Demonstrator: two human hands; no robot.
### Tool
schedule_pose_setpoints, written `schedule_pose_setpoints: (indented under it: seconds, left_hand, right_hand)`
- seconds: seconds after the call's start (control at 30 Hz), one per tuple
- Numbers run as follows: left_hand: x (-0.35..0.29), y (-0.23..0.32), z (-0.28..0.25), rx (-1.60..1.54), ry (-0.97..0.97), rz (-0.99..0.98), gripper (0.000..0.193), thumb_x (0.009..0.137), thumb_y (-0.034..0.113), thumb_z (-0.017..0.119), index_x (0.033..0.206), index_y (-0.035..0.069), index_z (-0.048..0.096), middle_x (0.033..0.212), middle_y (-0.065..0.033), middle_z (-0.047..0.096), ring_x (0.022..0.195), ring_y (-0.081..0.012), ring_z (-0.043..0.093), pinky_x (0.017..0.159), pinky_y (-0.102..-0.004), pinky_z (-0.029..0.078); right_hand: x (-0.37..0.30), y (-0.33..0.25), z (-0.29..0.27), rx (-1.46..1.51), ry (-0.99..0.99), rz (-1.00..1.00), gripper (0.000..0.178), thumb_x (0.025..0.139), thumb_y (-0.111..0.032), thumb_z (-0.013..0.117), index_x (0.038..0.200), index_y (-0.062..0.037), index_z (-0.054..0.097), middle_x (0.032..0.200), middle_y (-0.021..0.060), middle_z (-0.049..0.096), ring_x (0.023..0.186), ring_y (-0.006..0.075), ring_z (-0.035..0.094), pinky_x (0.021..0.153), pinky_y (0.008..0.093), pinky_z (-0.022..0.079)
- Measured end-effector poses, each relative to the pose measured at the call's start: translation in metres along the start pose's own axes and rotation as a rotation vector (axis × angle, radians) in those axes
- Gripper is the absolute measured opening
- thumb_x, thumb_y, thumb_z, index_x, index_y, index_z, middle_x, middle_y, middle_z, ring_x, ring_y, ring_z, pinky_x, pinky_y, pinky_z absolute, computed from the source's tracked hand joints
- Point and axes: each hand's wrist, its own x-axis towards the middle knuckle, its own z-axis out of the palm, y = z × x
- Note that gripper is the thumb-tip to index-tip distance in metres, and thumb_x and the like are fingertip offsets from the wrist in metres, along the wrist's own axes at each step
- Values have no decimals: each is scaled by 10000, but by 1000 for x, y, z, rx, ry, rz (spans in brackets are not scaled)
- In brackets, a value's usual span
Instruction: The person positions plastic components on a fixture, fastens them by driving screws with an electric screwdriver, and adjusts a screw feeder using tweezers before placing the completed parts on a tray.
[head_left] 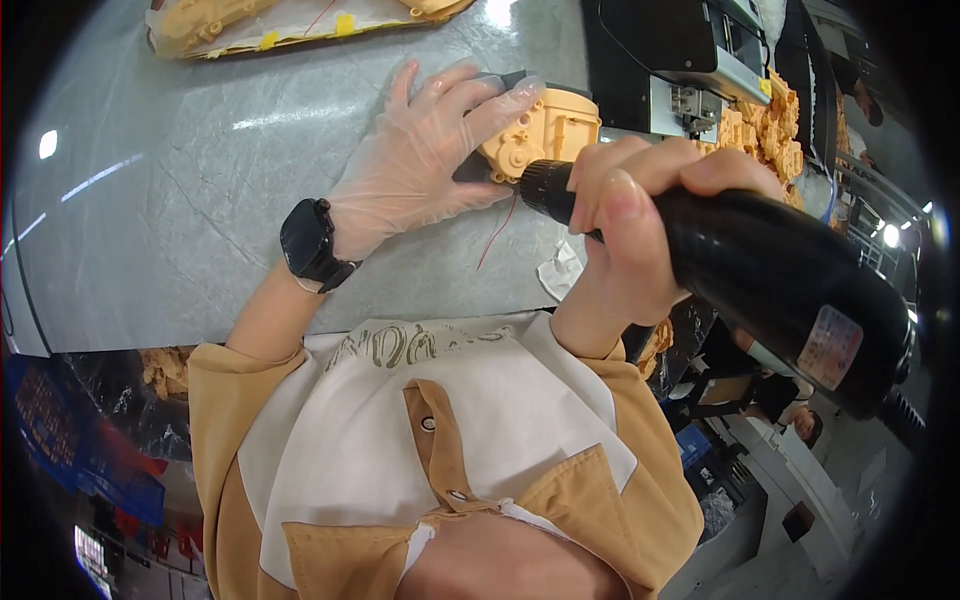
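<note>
My left hand, in a thin clear glove, grips the left side of a pale orange plastic housing. Its fingers lie over the far left part, and the thumb reaches along the near side. A dark piece shows behind the housing, partly covered by my fingers. My bare right hand is wrapped round a black electric screwdriver. The tool's ribbed front end points left at the housing's near edge; its tip is hidden, so contact cannot be told. A thin red wire trails toward me from the housing.
The grey worktop bears a yellow-taped tray of orange parts at the far left. A black and metal machine stands far right, beside heaped orange parts. Crumpled white scrap lies near my right wrist.
</note>
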Motion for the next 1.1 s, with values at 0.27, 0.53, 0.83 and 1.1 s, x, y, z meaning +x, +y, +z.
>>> schedule_pose_setpoints:
  seconds: [0.27,0.53,0.83,1.1]
  left_hand:
    - [5,4,0,7,-10,14,834,625,368,764,1342,230,361,1141,-39,496,1179,-244,399,1005,-523,245]
    - [4,0,-1,2,-18,14,857,610,333,769,1348,209,352,1151,-54,484,1188,-245,388,1010,-531,229]
    - [2,4,1,4,-55,25,870,618,335,757,1361,189,330,1159,-54,473,1205,-252,369,1031,-537,200]
    - [6,3,1,3,-33,20,878,625,336,754,1369,192,311,1150,-55,465,1195,-253,371,1028,-536,203]
  right_hand:
    - [2,-2,-5,-44,-95,8,348,731,107,544,983,-41,355,584,86,479,443,166,451,451,320,414]
    - [-12,-4,-22,29,94,-13,444,715,40,542,1113,-41,364,571,59,470,435,180,461,467,364,429]
    - [58,17,-130,-150,591,-223,368,674,120,566,1004,47,419,564,108,525,419,174,498,479,309,459]
    - [7,-3,-104,82,507,-82,403,729,77,534,1095,-32,403,593,54,482,429,165,458,494,340,433]
